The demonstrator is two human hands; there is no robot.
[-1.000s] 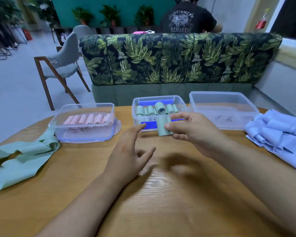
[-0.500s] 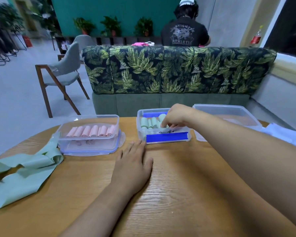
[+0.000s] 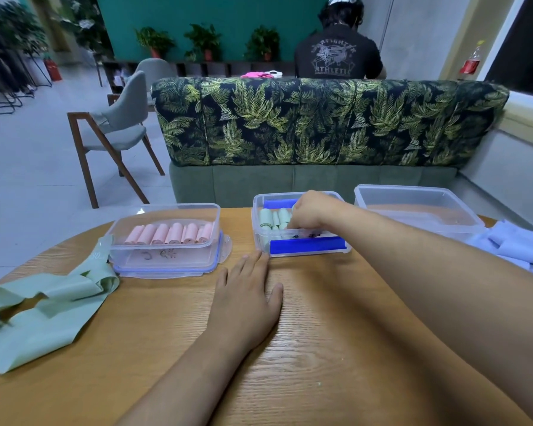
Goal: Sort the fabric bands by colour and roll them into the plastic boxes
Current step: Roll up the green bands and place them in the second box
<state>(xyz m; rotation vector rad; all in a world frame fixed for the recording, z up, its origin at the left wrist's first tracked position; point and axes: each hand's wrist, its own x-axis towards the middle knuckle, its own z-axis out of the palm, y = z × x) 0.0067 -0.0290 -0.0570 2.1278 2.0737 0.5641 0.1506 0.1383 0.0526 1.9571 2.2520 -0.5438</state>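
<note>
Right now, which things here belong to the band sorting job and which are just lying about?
For the job: box of green rolls, box of pink rolls, empty box, loose green bands, pale blue bands.
Just about: grey chair, leaf-print sofa, potted plants, person behind the sofa.

Head-worn view, forward-down, close over table

A leaf-print sofa back fills the centre. A grey chair stands at left on pale floor. Potted plants line the teal wall at the top.
</note>
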